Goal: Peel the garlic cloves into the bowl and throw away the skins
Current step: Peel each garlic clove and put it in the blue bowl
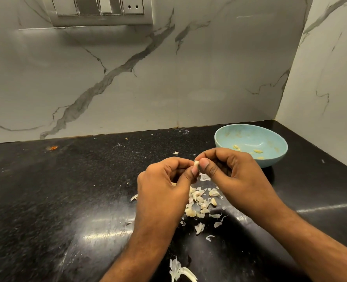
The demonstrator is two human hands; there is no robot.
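My left hand [164, 184] and my right hand [233, 174] meet above the black counter, both pinching one small garlic cloves piece [196, 164] between thumbs and forefingers. Under the hands lies a pile of unpeeled cloves and papery skins [201, 202]. A light blue bowl [270, 139] stands just behind my right hand and holds a few peeled cloves [257, 151]. More loose skins [178, 270] lie near the front edge.
The black speckled countertop [67, 190] runs left, with stray skin flakes and an orange speck [52, 147]. Marble walls close off the back and right side. A switch and socket panel [99, 9] hangs on the back wall.
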